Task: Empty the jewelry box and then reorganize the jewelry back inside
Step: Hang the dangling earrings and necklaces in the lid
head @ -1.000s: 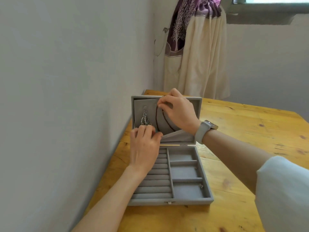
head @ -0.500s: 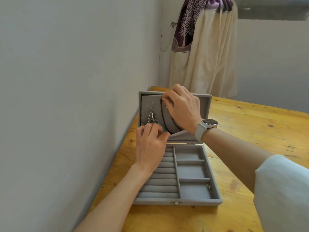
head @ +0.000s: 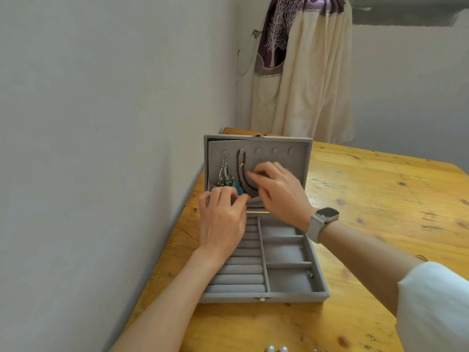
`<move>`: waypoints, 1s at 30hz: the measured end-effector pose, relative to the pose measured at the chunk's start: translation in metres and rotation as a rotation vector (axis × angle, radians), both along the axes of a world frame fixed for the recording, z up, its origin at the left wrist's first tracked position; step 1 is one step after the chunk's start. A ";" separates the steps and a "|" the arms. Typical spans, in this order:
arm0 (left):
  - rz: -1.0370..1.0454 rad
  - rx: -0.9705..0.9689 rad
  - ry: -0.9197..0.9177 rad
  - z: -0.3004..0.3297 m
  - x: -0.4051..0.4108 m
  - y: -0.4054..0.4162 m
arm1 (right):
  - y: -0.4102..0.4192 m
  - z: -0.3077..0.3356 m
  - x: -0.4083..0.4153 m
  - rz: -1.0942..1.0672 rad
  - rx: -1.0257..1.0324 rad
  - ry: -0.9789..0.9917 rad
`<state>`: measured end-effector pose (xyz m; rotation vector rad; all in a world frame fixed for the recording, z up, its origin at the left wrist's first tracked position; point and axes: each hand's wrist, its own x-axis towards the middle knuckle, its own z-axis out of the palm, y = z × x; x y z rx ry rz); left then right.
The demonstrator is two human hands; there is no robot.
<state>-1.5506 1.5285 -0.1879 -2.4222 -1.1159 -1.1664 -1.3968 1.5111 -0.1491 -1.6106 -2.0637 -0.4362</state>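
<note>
A grey velvet jewelry box (head: 319, 280) lies open on the wooden table (head: 380, 199), its lid (head: 302, 153) upright. Silver dangling earrings (head: 224, 172) and a dark brown braided necklace (head: 241, 171) hang from hooks inside the lid. My left hand (head: 222, 219) pinches the edge of the lid's fabric pocket beside a turquoise pendant (head: 60, 188). My right hand (head: 279, 191), with a watch on its wrist, pinches the lower part of the necklace against the lid. A small stud (head: 310, 275) sits in the front right compartment.
A grey wall (head: 101, 148) runs close along the table's left side. A cream and purple curtain (head: 304, 72) hangs behind the table. Pearl earrings (head: 276, 348) lie at the table's near edge.
My right hand has dropped from the top hook down to the necklace's lower part, so the row of hooks now shows. The turquoise pendant has come into view by my left fingers.
</note>
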 end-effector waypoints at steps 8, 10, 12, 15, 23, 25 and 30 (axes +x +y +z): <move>0.051 -0.106 0.019 0.000 0.002 -0.008 | -0.015 0.001 0.000 0.008 -0.343 0.098; 0.054 -0.117 0.031 0.001 0.001 -0.009 | -0.018 0.006 0.000 0.000 -0.362 0.195; 0.065 -0.133 0.049 0.004 0.002 -0.010 | -0.023 0.007 0.005 -0.016 -0.305 0.243; 0.085 -0.164 0.054 0.012 0.004 -0.015 | -0.040 0.004 0.015 -0.003 -0.155 0.278; -0.122 -0.341 0.045 0.038 0.060 -0.078 | -0.140 -0.011 0.084 -0.203 -0.063 0.469; -0.220 -0.448 0.093 0.038 0.086 -0.102 | -0.169 -0.019 0.109 -0.335 -0.090 0.498; -0.405 -0.675 0.401 0.015 0.141 -0.159 | -0.221 -0.037 0.162 -0.671 -0.256 0.522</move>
